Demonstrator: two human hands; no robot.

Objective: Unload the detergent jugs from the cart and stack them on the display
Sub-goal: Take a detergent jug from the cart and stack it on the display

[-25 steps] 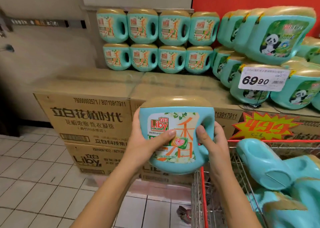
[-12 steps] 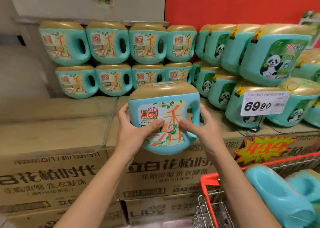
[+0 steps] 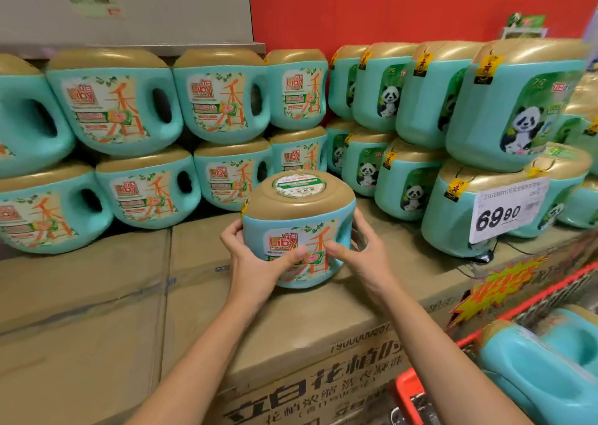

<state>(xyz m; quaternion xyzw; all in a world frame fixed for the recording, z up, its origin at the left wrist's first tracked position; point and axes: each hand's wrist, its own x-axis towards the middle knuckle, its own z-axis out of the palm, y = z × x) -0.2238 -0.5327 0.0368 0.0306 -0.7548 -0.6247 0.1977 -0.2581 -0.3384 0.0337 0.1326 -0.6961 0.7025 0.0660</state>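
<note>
Both my forearms reach forward, my left hand (image 3: 255, 264) and right hand (image 3: 367, 258) clasping the jug (image 3: 291, 208) from either side, thumbs across its front.

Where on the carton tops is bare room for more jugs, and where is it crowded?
Free: the carton top left of the held jug, before the Liby rows; also its near edge. Crowded: the right, with panda jugs and price tag.

Supermarket: 69.90 price tag (image 3: 509, 212) on stacked detergent jugs (image 3: 448, 227), promo starburst (image 3: 498, 290) just below it, red cart (image 3: 408, 389) lower-left.
</note>
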